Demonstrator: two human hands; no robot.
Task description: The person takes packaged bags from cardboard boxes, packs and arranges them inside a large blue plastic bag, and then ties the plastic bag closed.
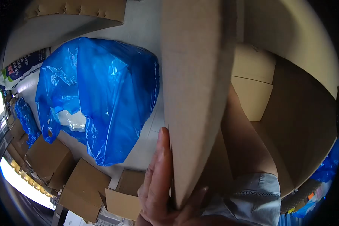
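Observation:
A large brown cardboard panel [190, 86] stands upright through the middle of the view, close to the camera. My left hand [160, 184] grips its lower edge, with long fingers along the left face and the thumb on the right face. My right hand is not visible. Right of the panel a bare limb [248, 139] with grey fabric [258, 197] at its lower end runs up behind the cardboard. An open brown carton [301, 124] surrounds the right side, with pale cardboard flaps [252, 96] beyond the limb.
A big blue plastic bag [105, 86] rests on the pale floor [150, 126] at left, something white inside it. Smaller cartons [84, 186] stand at lower left, near a blue bundle [26, 116]. A printed package [24, 67] lies at far left. More blue plastic [329, 162] shows at far right.

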